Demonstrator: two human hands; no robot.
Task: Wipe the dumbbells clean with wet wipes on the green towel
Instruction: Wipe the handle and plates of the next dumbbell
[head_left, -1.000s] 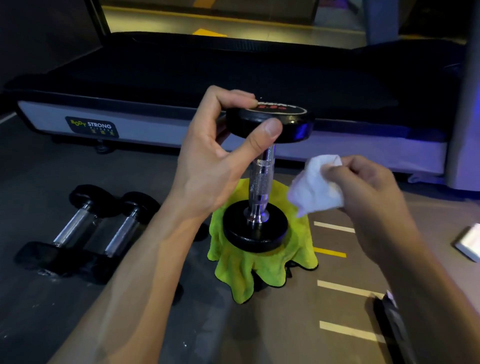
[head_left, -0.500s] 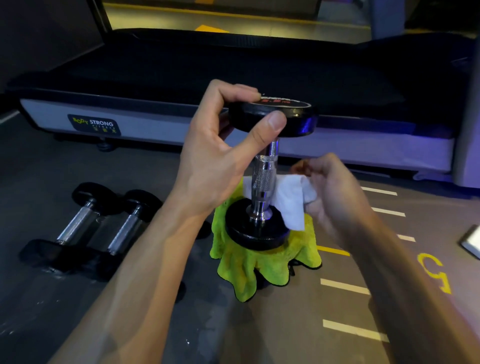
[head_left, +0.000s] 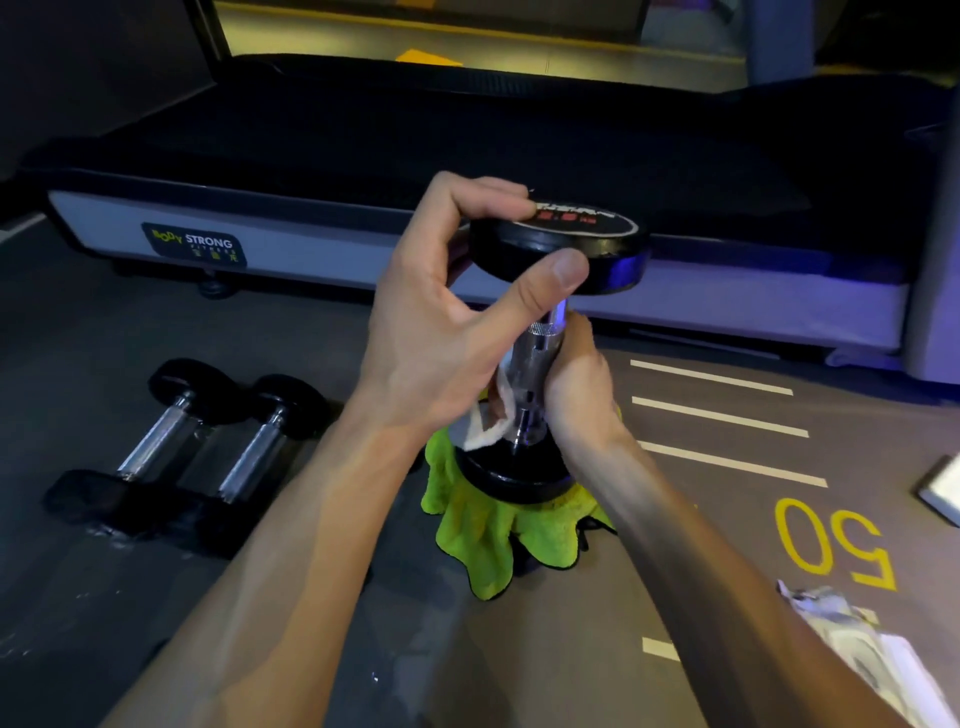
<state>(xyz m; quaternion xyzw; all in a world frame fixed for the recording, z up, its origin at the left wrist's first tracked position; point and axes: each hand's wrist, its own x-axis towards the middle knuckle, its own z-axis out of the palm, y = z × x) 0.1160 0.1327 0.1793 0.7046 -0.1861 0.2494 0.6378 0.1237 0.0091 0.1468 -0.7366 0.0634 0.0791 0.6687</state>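
A black dumbbell (head_left: 524, 478) with a chrome handle stands upright on the green towel (head_left: 483, 540), which is draped over a low dark object. My left hand (head_left: 441, 322) grips the rim of the dumbbell's top head between thumb and fingers. My right hand (head_left: 576, 389) is wrapped round the chrome handle from the right, holding a white wet wipe (head_left: 485, 431) against it. Only a corner of the wipe shows, at the handle's left side above the bottom head.
Two more dumbbells (head_left: 176, 457) lie side by side on the grey floor to the left. A treadmill deck (head_left: 467, 150) runs across the back. A wet wipe pack (head_left: 862, 649) lies at the lower right and a white object (head_left: 943, 491) at the right edge.
My right hand has brought the wipe in from the right and closed it round the chrome handle. My left hand has kept its grip on the top head.
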